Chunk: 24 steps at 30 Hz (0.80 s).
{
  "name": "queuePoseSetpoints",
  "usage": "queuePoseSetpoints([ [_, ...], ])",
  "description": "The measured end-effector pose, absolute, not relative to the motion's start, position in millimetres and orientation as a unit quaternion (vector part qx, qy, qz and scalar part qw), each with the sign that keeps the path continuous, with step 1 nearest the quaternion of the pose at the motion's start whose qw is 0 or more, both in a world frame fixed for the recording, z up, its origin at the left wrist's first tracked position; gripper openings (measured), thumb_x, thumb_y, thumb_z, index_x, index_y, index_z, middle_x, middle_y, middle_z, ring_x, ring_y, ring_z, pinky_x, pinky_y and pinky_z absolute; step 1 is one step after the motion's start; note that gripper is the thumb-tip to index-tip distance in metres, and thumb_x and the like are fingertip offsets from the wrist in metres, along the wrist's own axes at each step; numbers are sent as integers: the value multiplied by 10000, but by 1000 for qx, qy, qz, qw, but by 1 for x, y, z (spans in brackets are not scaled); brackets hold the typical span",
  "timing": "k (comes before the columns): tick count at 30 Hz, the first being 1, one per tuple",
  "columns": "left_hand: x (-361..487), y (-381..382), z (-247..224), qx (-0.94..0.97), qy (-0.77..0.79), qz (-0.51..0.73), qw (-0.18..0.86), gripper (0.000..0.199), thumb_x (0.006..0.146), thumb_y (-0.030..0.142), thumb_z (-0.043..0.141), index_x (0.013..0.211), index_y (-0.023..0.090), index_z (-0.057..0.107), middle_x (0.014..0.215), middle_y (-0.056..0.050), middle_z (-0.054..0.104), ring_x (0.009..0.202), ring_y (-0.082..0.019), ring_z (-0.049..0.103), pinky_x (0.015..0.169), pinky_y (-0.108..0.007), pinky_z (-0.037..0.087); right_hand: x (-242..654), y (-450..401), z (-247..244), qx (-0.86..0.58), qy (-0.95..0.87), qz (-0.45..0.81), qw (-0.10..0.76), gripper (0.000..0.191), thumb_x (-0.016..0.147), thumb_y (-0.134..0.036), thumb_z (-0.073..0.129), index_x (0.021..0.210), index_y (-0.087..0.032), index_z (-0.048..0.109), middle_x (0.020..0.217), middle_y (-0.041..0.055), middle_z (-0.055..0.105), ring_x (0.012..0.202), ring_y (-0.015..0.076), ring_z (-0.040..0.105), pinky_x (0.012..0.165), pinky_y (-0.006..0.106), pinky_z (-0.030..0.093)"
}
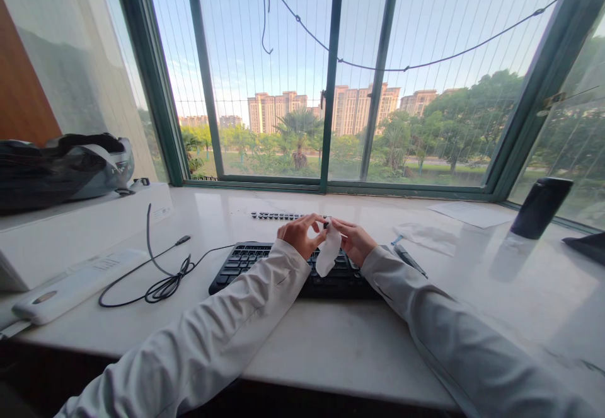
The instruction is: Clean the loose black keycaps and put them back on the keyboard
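Over the black keyboard (236, 265), my two hands meet close together. Between the thumb and fingers of my left hand (300, 235) is a small black keycap (326, 225). My right hand (355, 243) pinches a white wipe (329, 253), which touches the keycap and hangs down in front of the keyboard. Behind my hands, several black keycaps (276, 216) lie in a row on the white surface. My sleeves and hands cover much of the keyboard's middle and right side.
Left of the keyboard lie a coiled black cable (170, 287) and a white power strip (70, 292), beside a white box (94, 222) with a dark bag (61, 169) on top. To the right are a dark slim tool (409, 260), clear plastic (428, 239), paper (472, 214) and a black cylinder (541, 209).
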State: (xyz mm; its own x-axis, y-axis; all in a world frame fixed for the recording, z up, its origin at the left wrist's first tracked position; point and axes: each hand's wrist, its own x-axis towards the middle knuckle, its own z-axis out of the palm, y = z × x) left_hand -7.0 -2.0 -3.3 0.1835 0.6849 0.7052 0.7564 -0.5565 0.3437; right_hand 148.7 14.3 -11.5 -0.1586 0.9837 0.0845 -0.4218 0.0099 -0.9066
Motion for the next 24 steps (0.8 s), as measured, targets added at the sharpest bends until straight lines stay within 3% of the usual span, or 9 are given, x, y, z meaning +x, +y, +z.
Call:
queuePoseSetpoints([
  [5, -7, 2, -8, -779, -461, -424, 28, 170, 761, 379, 609, 897, 282, 640, 843, 67, 707, 802, -156, 652, 708, -248, 436, 150, 19, -19, -333, -479, 594, 554, 356, 526, -265, 825, 845, -173, 697, 861, 44, 711, 770, 159, 643, 690, 254, 484],
  [9, -6, 4, -9, -786, -463, -409, 7, 183, 766, 394, 615, 906, 286, 660, 843, 50, 721, 833, -175, 659, 749, -265, 453, 153, 21, -23, -358, -545, 521, 551, 384, 539, -342, 814, 862, -161, 713, 865, 67, 715, 819, 192, 640, 726, 292, 469],
  [17, -8, 13, -13, -777, -455, -433, -48, 176, 706, 338, 706, 866, 271, 683, 813, 45, 727, 792, -160, 659, 724, -259, 468, 156, 24, -27, -340, -568, 508, 550, 323, 573, -355, 795, 819, -155, 735, 774, 58, 720, 700, 156, 628, 686, 283, 465],
  [24, -6, 16, -14, -764, -430, -477, -64, 170, 705, 360, 711, 830, 250, 676, 795, 36, 727, 718, -130, 654, 652, -222, 449, 152, 23, -22, -357, -453, 566, 589, 365, 485, -360, 838, 763, -152, 724, 684, 32, 701, 580, 123, 599, 583, 249, 468],
])
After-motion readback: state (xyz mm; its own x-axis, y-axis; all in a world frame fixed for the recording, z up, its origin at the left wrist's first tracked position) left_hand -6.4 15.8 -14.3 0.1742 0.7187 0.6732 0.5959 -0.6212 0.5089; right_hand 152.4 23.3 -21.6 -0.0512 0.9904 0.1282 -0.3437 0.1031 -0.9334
